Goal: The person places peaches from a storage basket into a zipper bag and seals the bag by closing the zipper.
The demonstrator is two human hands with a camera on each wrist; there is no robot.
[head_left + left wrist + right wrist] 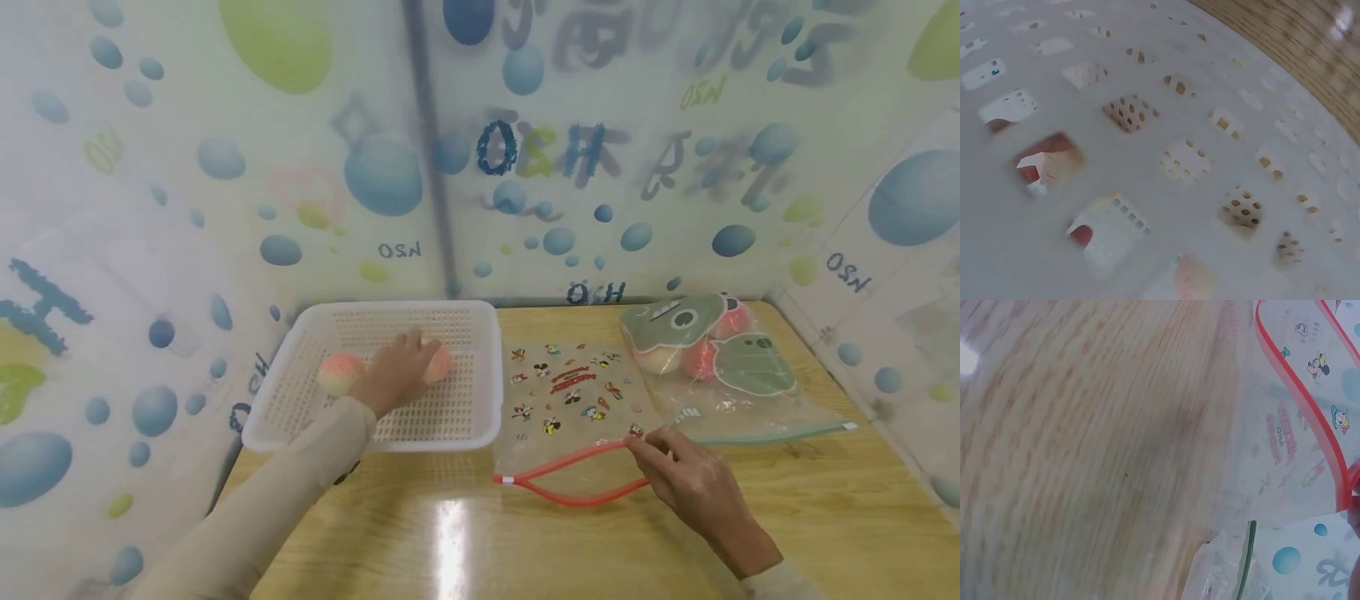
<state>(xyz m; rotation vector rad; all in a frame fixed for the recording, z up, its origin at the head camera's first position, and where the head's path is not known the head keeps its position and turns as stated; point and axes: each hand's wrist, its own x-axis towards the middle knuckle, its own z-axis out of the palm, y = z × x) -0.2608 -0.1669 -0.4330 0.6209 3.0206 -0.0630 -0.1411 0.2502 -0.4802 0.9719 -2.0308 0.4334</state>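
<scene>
A white plastic basket [487,433] holds two round pink-and-cream peaches. My left hand [396,372] reaches into it between them, fingers extended over the right peach [440,364]; the thumb is hidden. The left peach [341,374] lies beside the wrist. In the left wrist view, the perforated basket wall [1147,206] covers nearly everything. To the right lies a clear zip bag [577,392] printed with cartoon figures, its red-edged mouth parted. My right hand [690,479] pinches the red rim [592,447] at its right end.
A second clear bag [738,408] with green cartoon shapes and a green zip lies at the back right, with several pink-and-cream peaches inside. The wooden table [390,533] is enclosed by bubble-patterned sheets [525,275] at the back and both sides.
</scene>
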